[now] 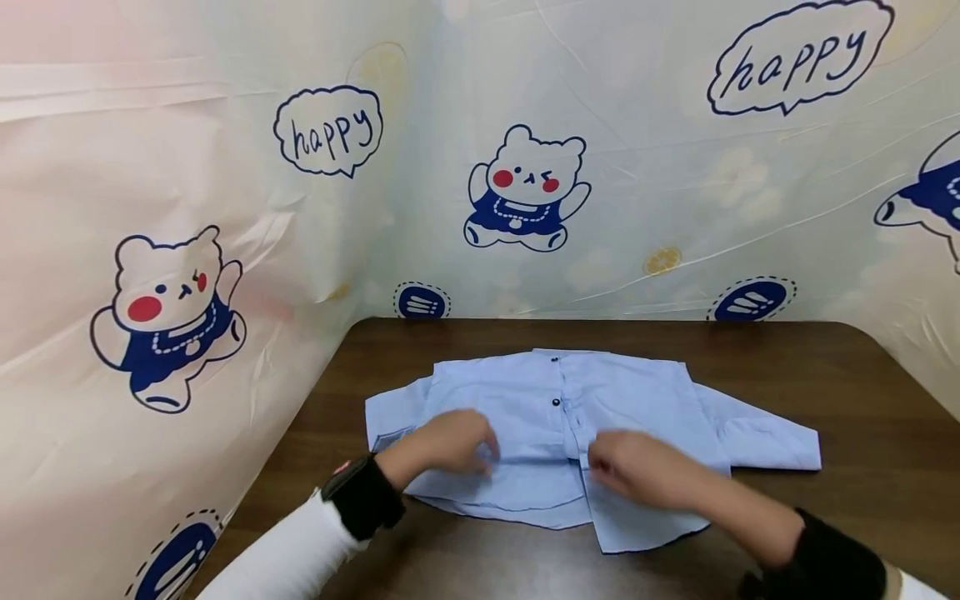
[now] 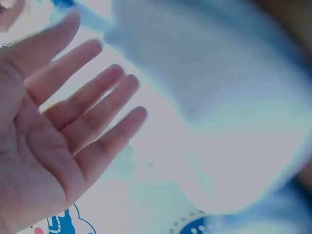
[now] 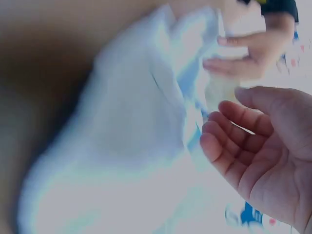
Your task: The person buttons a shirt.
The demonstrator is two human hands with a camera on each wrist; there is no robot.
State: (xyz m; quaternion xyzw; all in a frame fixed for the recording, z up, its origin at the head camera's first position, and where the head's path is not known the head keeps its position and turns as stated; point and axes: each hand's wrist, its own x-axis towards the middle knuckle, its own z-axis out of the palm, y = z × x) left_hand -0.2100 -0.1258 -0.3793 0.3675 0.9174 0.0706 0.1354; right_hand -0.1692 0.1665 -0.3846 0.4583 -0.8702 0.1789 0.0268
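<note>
A light blue button-up shirt [image 1: 487, 392] lies spread on the table, its sleeves out to both sides. Dark buttons [image 1: 556, 402] run down its middle, and the right front panel [image 1: 637, 525] reaches lower than the left. My left hand [image 1: 453, 442] is over the shirt's left half; the left wrist view shows its fingers [image 2: 92, 119] extended and spread, with nothing in them. Over the lower right panel, beside the front opening, is my right hand [image 1: 648, 469]. Its fingers [image 3: 229, 139] are loosely bent around nothing in the right wrist view, where the shirt is blurred.
The brown wooden table [image 1: 780, 358] has rounded far corners. A pale curtain [image 1: 637, 192] printed with bears and "happy" bubbles stands behind it and along the left side. Black bands [image 1: 363, 496] circle both wrists.
</note>
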